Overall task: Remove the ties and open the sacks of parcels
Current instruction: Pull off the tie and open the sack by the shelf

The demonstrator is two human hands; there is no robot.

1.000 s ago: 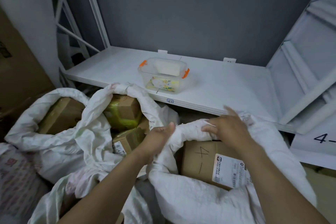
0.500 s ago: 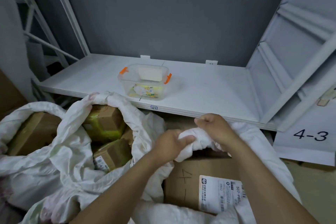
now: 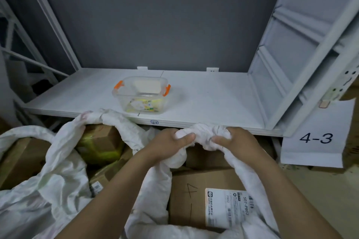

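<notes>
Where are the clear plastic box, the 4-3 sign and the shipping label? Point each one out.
clear plastic box (image 3: 121,97): head view, left part of its front wall.
4-3 sign (image 3: 315,138): head view, the dash between the numerals.
shipping label (image 3: 229,209): head view, middle of the white sticker.

the light is dim, cool and bluish-grey, soft and even, as if from overhead. the white shelf (image 3: 213,99) is the brightest area, and the clear box (image 3: 141,97) on it throws a faint, blurred shadow to its right. the upper left corner and the gap under the shelf fall into deep shade. the white sack (image 3: 206,137) looks flat, its folds smeared by soft focus and compression. the sign (image 3: 315,138) numerals read crisply, but the small print on the parcel label (image 3: 231,207) is mushy. wide-angle distortion bows the rack uprights (image 3: 318,60) outward at the edges, and the forearms (image 3: 108,196) at the bottom swell and lose sharpness.
</notes>
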